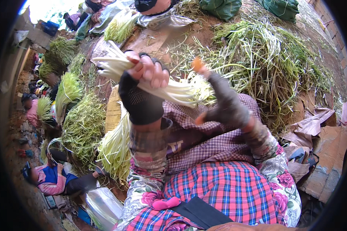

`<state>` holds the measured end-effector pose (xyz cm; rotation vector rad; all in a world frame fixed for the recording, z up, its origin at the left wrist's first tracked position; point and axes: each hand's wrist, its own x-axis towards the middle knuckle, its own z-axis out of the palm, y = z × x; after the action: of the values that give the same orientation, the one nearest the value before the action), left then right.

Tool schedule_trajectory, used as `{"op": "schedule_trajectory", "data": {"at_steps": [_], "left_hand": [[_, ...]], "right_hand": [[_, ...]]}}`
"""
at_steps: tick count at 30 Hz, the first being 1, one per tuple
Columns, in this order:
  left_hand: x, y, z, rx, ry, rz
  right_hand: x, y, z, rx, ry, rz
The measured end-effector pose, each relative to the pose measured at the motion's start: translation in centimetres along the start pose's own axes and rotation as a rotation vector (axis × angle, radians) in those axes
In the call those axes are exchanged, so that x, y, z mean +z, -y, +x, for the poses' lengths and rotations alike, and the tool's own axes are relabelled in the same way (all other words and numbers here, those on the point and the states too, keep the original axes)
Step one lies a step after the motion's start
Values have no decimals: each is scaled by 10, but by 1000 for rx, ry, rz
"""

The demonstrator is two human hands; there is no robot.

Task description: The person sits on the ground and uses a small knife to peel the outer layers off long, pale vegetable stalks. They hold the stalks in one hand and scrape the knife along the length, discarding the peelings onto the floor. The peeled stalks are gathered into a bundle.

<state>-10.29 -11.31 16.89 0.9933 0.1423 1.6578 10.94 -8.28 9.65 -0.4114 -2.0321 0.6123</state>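
A bundle of pale stalks (179, 92), with white ends showing at the upper left, is gripped in my left hand (147, 78), which wears a black fingerless glove. To its right my right hand (224, 99), in a worn dark glove with bare or orange-covered fingertips, is spread apart and holds nothing; it is somewhat blurred. Below the hands a purple checked cloth (211, 147) lies over my lap. Long pale green stalks (117, 144) hang in a pile beside my left forearm.
A large heap of green leaves and stalks (271, 63) lies at the upper right. More greens (84, 130) are piled on the left. Seated people (52, 179) are at the far left. Cardboard (325, 164) and cloth lie at the right; a plastic bag (104, 205) holds stalks at the lower left.
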Motion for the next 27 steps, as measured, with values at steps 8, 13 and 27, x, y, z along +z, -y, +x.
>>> {"op": "schedule_trajectory", "data": {"at_steps": [8,13,27], "left_hand": [[30,-161,-56,134,196,398],[-17,-177,-126,257,-160,439],[17,-144,-122,383,-186,393]], "right_hand": [[50,-44,-12,-17,36,54],[27,-37,-32,489,-25,584],[75,29,-12,338,120,69]]}}
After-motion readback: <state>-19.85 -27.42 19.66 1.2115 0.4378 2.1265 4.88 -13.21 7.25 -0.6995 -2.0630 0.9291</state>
